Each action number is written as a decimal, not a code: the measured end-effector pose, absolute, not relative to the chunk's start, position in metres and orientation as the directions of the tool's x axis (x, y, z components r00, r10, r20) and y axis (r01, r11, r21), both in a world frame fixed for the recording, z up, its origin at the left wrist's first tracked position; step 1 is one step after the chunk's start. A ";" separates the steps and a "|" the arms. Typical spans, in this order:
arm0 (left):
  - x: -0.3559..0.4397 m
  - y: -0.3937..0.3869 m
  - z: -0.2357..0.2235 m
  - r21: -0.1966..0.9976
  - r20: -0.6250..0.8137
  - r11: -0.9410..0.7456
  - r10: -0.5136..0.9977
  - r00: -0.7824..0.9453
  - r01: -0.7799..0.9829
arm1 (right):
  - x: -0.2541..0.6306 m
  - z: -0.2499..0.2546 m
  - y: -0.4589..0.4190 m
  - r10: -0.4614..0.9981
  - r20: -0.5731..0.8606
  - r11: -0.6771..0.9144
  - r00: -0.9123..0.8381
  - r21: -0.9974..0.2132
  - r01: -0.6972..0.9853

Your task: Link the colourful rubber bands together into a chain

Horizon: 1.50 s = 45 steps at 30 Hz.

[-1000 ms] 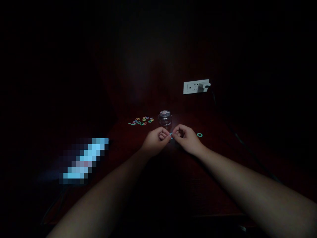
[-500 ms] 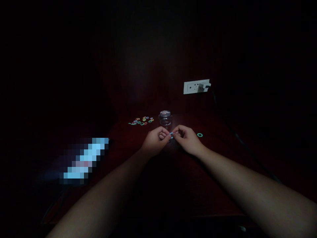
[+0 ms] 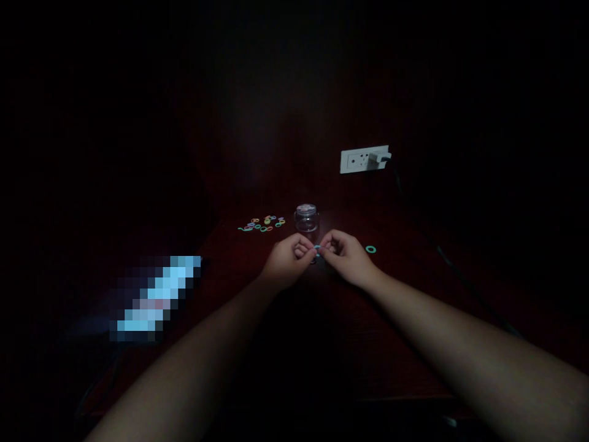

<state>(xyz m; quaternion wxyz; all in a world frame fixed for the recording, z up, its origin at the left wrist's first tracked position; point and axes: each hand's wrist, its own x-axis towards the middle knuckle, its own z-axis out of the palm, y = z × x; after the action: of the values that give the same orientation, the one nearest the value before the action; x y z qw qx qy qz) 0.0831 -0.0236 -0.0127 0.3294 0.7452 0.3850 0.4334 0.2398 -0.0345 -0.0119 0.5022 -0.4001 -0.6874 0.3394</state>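
Observation:
The scene is very dark. My left hand (image 3: 288,261) and my right hand (image 3: 346,256) meet fingertip to fingertip over a dark red table (image 3: 257,288). Both pinch a tiny teal ring (image 3: 317,248) between them. Just behind the hands stands a small clear glass jar (image 3: 307,218). A second teal ring (image 3: 370,249) lies on the table just right of my right hand. Several small coloured rings (image 3: 265,223) are scattered left of the jar.
A white wall socket (image 3: 363,160) with a plug in it sits at the back right, and a dark cable (image 3: 442,252) runs down from it along the right side. A glowing blue pixelated shape (image 3: 156,299) lies at the left.

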 end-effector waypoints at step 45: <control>0.083 -0.024 -0.011 0.803 0.430 -0.509 0.855 0.291 0.309 | 0.239 -0.012 -0.037 0.892 0.398 0.435 -0.214 -0.885 0.166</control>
<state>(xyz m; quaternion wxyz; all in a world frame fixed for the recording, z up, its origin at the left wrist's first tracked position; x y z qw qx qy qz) 0.0826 -0.0237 -0.0108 0.3040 0.7437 0.3913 0.4487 0.2392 -0.0366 -0.0117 0.4950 -0.3848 -0.6873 0.3669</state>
